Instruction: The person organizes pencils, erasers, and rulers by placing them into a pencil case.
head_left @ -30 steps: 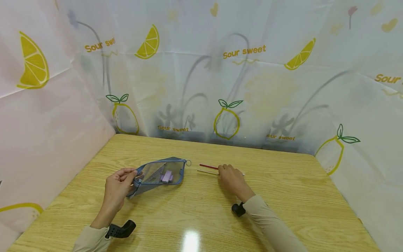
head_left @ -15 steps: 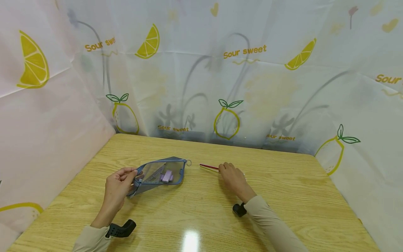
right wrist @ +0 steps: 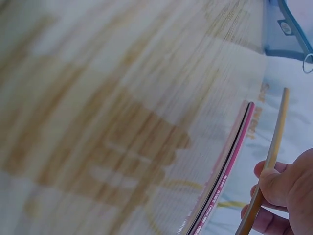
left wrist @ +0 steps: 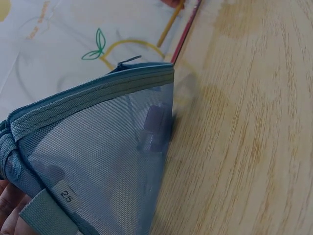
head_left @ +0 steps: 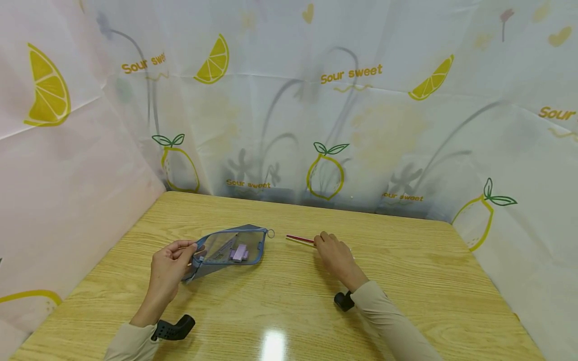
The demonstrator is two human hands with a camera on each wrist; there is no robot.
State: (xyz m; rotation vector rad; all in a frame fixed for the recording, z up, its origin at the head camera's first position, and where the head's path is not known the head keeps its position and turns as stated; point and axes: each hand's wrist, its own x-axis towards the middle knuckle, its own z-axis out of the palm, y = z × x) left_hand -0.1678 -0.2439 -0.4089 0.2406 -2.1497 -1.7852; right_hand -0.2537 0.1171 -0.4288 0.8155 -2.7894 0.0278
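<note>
My left hand (head_left: 169, 268) grips the near-left end of a blue mesh zip pouch (left wrist: 88, 127), which stands tilted on the table. Through the mesh show a lilac block (head_left: 239, 252) and a thin, ruler-like piece. To the right, my right hand (head_left: 335, 258) is low over the table. In the right wrist view its thumb and fingers pinch a slim yellowish stick (right wrist: 277, 132), perhaps a pencil. Beside that stick, a red-pink pencil (right wrist: 226, 169) with printed lettering lies on the table. From the head view, my right hand covers its right end.
The wooden table (head_left: 280, 296) meets a white lemon-print cloth (head_left: 271, 110) at the back and left. A metal ring (head_left: 271, 233) hangs at the pouch's zip end, left of the red-pink pencil.
The yellowish stick, earlier apart from and in front of the red-pink pencil, now lines up with it in the head view. My right hand shifted slightly; my left hand stayed still.
</note>
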